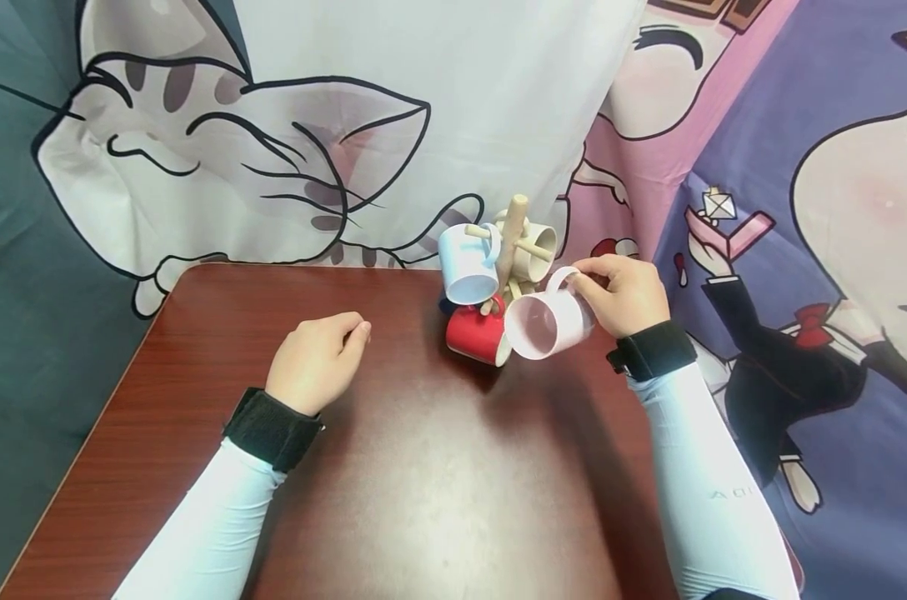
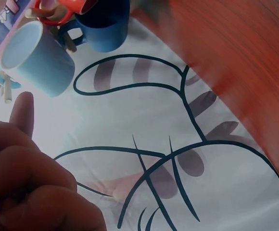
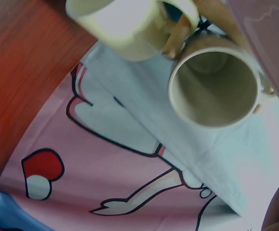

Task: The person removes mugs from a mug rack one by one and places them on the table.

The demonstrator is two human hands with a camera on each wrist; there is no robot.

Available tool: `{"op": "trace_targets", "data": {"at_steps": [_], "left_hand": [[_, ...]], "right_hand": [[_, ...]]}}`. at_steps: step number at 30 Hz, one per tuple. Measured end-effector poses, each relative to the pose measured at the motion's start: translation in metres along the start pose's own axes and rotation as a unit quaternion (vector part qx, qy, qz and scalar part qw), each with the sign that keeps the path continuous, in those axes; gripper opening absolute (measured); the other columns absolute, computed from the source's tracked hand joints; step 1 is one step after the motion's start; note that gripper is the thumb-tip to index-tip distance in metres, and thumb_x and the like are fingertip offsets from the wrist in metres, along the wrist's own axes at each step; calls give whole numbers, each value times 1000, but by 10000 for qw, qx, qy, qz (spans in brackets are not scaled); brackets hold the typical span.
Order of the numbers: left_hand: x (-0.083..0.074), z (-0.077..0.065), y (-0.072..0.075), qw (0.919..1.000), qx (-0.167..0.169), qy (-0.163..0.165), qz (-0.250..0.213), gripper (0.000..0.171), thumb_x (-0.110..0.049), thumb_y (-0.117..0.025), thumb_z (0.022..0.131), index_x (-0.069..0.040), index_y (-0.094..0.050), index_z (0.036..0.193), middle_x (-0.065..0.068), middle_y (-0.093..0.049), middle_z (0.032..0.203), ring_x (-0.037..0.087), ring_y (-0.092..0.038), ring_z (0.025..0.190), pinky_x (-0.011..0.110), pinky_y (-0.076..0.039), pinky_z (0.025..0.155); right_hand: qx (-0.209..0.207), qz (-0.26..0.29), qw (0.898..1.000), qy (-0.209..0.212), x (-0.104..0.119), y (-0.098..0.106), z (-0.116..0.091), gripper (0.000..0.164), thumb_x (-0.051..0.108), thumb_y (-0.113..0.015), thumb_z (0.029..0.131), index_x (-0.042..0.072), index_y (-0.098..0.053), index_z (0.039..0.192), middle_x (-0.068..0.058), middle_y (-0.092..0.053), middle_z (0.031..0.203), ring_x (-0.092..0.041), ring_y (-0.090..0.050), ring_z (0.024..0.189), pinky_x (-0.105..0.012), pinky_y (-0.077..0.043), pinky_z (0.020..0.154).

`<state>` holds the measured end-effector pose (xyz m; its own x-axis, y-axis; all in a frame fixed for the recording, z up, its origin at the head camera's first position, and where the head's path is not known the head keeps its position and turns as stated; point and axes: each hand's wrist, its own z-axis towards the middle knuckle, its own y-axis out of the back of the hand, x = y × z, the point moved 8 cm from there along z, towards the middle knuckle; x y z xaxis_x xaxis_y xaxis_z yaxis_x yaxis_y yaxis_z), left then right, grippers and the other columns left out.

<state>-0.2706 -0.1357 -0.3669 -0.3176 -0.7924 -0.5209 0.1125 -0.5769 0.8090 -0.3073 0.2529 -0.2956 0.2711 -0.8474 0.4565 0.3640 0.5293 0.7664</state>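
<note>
My right hand (image 1: 624,293) pinches the handle of a pale pink mug (image 1: 572,323) just right of a wooden mug tree (image 1: 515,225). The mug is held off the table, its mouth facing left and toward me; in the right wrist view only its side (image 3: 274,38) shows. On the tree's pegs hang a light blue mug (image 1: 464,265), a red mug (image 1: 472,335), a dark blue mug (image 2: 106,29) and cream mugs (image 3: 214,91). My left hand (image 1: 314,358), fingers loosely curled, holds nothing and hovers left of the tree, over the table.
The brown wooden table (image 1: 393,467) has its back edge just behind the tree. A printed cloth with a cartoon cat (image 1: 221,150) hangs behind it, and a purple part (image 1: 859,467) of the backdrop lies along the right side.
</note>
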Motion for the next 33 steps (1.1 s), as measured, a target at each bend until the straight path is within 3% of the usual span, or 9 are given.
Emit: {"op": "trace_targets", "data": {"at_steps": [7,12,14,17,20,27,33], "left_hand": [[-5,-4,2,9999,-32,-94,-86,23,-22,-58,113,-14,-74,99,-1,-57,67,23,-52,61,40,-42,57],[-14,-3,3,9964,247,-167,-796,23,-23,-60,113,-16,-81,110,1,-74,90,24,-59,76,42,-48,71],[-20,-2,0,9881,604,-210,-1400,23,-24,-60,114,-17,-82,111,3,-74,91,24,-59,76,40,-48,72],[-29,-2,-5,9642,1130,-259,-2383,24,-25,-60,115,-16,-83,111,9,-64,82,22,-52,68,35,-44,63],[-34,-1,-7,9452,1365,-269,-2954,27,-25,-60,115,-11,-83,109,11,-52,73,21,-41,59,32,-34,53],[-41,-2,-16,9436,1532,-258,-2922,31,-27,-60,115,-10,-84,107,6,-51,68,20,-41,60,32,-34,56],[-47,-3,-32,9368,1735,-253,-3028,35,-23,-58,115,-4,-82,99,5,-54,68,19,-46,65,29,-35,59]], "right_hand": [[68,225,9995,224,15,-8,-16,11,13,-82,94,10,-87,103,-7,-76,80,-24,-62,70,-39,-46,61],[217,590,9972,392,30,-19,-27,9,11,-88,92,8,-87,101,-6,-75,80,-21,-60,67,-34,-45,59],[295,812,9952,467,37,-23,-31,10,10,-90,91,7,-87,100,-6,-75,81,-21,-60,69,-32,-46,61],[421,1073,9917,568,49,-31,-36,11,10,-91,91,7,-87,100,-6,-74,82,-21,-59,71,-33,-47,63],[545,1225,9892,594,57,-41,-40,11,12,-91,92,9,-87,101,-5,-73,82,-22,-60,73,-37,-49,64],[689,1501,9837,707,72,-61,-45,13,13,-94,88,9,-86,97,-4,-72,80,-27,-65,78,-41,-55,68],[676,1927,9749,891,86,-78,-52,19,15,-99,83,10,-83,88,1,-68,73,-27,-63,72,-37,-52,63]]}}
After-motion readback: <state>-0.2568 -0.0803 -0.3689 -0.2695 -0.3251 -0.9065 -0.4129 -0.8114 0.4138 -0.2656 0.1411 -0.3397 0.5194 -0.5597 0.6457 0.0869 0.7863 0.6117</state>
